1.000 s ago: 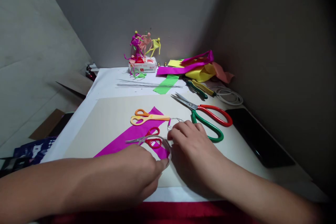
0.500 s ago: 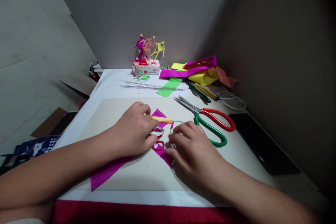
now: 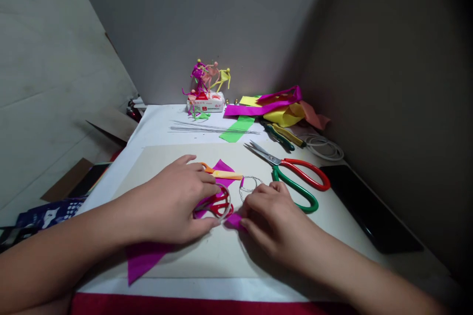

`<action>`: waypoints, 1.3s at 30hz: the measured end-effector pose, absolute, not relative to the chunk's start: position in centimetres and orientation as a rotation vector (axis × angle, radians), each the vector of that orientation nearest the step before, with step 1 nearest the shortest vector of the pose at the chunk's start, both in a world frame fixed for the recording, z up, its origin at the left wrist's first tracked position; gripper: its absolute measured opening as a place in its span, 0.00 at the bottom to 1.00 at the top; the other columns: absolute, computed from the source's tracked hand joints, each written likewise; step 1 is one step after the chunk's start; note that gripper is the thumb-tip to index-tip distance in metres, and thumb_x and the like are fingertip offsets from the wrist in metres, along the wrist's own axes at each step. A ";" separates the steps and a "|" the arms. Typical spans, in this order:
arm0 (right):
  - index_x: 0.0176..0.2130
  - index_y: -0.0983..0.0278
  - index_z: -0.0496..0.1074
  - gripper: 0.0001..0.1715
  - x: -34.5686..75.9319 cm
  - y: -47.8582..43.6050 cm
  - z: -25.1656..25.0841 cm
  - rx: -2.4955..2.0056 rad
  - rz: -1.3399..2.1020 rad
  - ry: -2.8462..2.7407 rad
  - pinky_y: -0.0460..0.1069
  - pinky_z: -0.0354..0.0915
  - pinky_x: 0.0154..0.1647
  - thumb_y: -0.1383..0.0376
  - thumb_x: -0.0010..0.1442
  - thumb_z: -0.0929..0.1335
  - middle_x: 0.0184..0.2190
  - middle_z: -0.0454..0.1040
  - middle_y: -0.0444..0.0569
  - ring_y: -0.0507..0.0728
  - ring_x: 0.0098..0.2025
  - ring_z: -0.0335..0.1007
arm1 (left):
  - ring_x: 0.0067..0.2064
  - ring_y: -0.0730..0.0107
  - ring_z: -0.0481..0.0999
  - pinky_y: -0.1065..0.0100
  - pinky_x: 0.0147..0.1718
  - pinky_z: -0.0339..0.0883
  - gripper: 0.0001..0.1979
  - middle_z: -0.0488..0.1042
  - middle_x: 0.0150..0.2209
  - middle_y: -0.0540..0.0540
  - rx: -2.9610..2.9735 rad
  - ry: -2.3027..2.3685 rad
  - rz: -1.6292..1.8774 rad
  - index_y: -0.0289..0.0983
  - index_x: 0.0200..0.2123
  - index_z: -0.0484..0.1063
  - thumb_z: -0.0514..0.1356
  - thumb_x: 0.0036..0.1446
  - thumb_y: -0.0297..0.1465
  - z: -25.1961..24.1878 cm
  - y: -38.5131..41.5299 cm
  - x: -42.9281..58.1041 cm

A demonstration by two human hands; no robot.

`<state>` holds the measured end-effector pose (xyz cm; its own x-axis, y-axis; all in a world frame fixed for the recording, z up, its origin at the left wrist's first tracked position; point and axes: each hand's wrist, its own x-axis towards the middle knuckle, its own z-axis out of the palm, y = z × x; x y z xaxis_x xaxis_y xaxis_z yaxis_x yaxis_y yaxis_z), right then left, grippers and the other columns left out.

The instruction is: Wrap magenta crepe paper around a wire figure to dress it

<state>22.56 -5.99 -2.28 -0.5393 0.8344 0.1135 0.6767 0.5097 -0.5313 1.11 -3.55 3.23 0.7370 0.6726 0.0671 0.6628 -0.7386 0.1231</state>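
My left hand (image 3: 177, 199) lies over a strip of magenta paper (image 3: 146, 258) on a grey card, its fingers curled around the small red-handled scissors (image 3: 218, 204). My right hand (image 3: 271, 216) rests just to the right, fingertips pinching the end of the magenta strip (image 3: 233, 220) beside a thin twisted wire loop (image 3: 251, 183). An orange and yellow pair of scissors (image 3: 221, 173) lies just beyond my left hand's fingers.
Large red and green scissors (image 3: 295, 177) lie right of my hands, a black phone (image 3: 369, 209) further right. At the back are wire rods (image 3: 210, 128), a green paper strip (image 3: 236, 130), piled coloured paper (image 3: 277, 103), pliers (image 3: 281, 135), a white cable (image 3: 325, 147) and paper figures on a box (image 3: 205, 88).
My left hand has slid from near the table's front edge up over the magenta strip onto the red scissors. My right hand has drawn back slightly toward the strip's end.
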 end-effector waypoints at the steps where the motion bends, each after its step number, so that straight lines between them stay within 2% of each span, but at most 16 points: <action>1: 0.30 0.62 0.69 0.04 22.8 -5.9 -1.9 -1.263 0.679 -2.357 0.54 0.52 0.43 0.69 0.57 0.66 0.27 0.71 0.43 0.54 0.34 0.61 | 0.37 0.61 0.74 0.57 0.49 0.59 0.10 0.78 0.32 0.46 2.772 1.094 0.197 0.41 0.33 0.77 0.61 0.50 0.40 3.6 -3.7 1.2; 4: 0.28 0.62 0.68 0.06 23.3 -5.7 -1.0 -1.249 0.866 -2.173 0.50 0.56 0.38 0.68 0.58 0.66 0.25 0.71 0.42 0.53 0.32 0.63 | 0.32 0.66 0.72 0.66 0.36 0.63 0.13 0.75 0.28 0.47 2.466 1.120 0.293 0.37 0.30 0.75 0.59 0.53 0.41 4.1 -4.0 1.5; 7: 0.29 0.62 0.66 0.06 23.2 -6.0 -0.8 -1.154 0.849 -1.987 0.49 0.58 0.36 0.68 0.59 0.65 0.27 0.71 0.42 0.52 0.32 0.64 | 0.23 0.74 0.64 0.72 0.23 0.56 0.17 0.66 0.21 0.52 2.093 1.104 0.226 0.35 0.26 0.71 0.56 0.56 0.44 3.7 -4.0 1.9; 9: 0.30 0.62 0.66 0.05 23.0 -6.4 -1.1 -1.051 0.730 -1.944 0.50 0.58 0.38 0.70 0.58 0.66 0.27 0.70 0.43 0.52 0.32 0.64 | 0.20 0.78 0.58 0.74 0.19 0.51 0.20 0.60 0.18 0.55 1.857 1.065 0.157 0.35 0.23 0.66 0.55 0.56 0.46 3.1 -3.9 2.1; 11: 0.31 0.63 0.66 0.05 22.8 -6.8 -1.5 -0.942 0.622 -1.980 0.51 0.58 0.39 0.71 0.58 0.66 0.27 0.70 0.43 0.53 0.32 0.64 | 0.19 0.79 0.57 0.74 0.18 0.50 0.21 0.59 0.17 0.55 1.680 1.034 0.152 0.35 0.22 0.64 0.54 0.57 0.46 2.6 -3.8 2.2; 15: 0.31 0.63 0.66 0.05 22.5 -7.1 -1.9 -0.863 0.582 -2.047 0.53 0.58 0.41 0.73 0.57 0.66 0.26 0.70 0.43 0.52 0.31 0.63 | 0.17 0.79 0.56 0.74 0.17 0.49 0.19 0.60 0.15 0.54 1.586 1.058 0.215 0.34 0.22 0.66 0.54 0.59 0.41 2.2 -3.8 2.3; 18: 0.33 0.63 0.68 0.04 22.4 -7.1 -1.6 -0.945 0.723 -1.974 0.52 0.60 0.40 0.71 0.56 0.67 0.29 0.71 0.44 0.53 0.33 0.66 | 0.16 0.80 0.54 0.74 0.16 0.47 0.17 0.59 0.13 0.55 1.561 1.113 0.226 0.33 0.22 0.68 0.55 0.58 0.38 2.1 -4.0 2.6; 22: 0.39 0.63 0.71 0.08 22.0 -6.9 -1.3 -1.033 1.057 -1.814 0.49 0.64 0.39 0.66 0.56 0.69 0.33 0.74 0.45 0.53 0.35 0.69 | 0.15 0.80 0.55 0.76 0.14 0.46 0.14 0.59 0.12 0.55 1.550 1.139 0.194 0.33 0.22 0.68 0.55 0.56 0.34 2.2 -4.5 3.3; 26: 0.32 0.65 0.74 0.04 21.6 -6.7 -1.2 -1.063 1.254 -1.658 0.47 0.65 0.36 0.66 0.55 0.68 0.29 0.74 0.46 0.52 0.33 0.69 | 0.15 0.81 0.55 0.76 0.14 0.47 0.13 0.60 0.12 0.55 1.554 1.113 0.171 0.34 0.19 0.67 0.55 0.55 0.30 2.1 -4.9 3.8; 30: 0.32 0.65 0.74 0.07 21.7 -6.5 -0.9 -1.061 1.392 -1.574 0.48 0.66 0.35 0.63 0.56 0.67 0.29 0.75 0.47 0.53 0.33 0.69 | 0.15 0.80 0.54 0.75 0.14 0.45 0.13 0.58 0.12 0.55 1.566 1.150 0.219 0.33 0.21 0.70 0.55 0.54 0.32 1.6 -4.9 3.8; 34: 0.29 0.65 0.73 0.05 21.6 -6.5 -0.8 -1.099 1.387 -1.531 0.47 0.65 0.33 0.64 0.53 0.70 0.26 0.73 0.45 0.52 0.31 0.67 | 0.19 0.80 0.52 0.74 0.17 0.44 0.13 0.55 0.15 0.55 1.677 1.155 0.277 0.31 0.25 0.75 0.57 0.54 0.34 1.1 -4.7 3.8; 39: 0.26 0.65 0.71 0.06 21.4 -6.3 -1.1 -1.135 1.309 -1.537 0.47 0.64 0.32 0.66 0.54 0.68 0.23 0.70 0.44 0.51 0.28 0.64 | 0.16 0.80 0.53 0.74 0.15 0.42 0.14 0.55 0.12 0.56 1.607 1.164 0.246 0.31 0.23 0.73 0.58 0.54 0.35 1.3 -4.7 3.9</action>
<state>21.39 -6.35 -1.14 -0.2753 0.9611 0.0229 0.1307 0.0610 -0.9895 3.87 -4.74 1.35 0.4984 0.7743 -0.3899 0.5507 0.0645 0.8322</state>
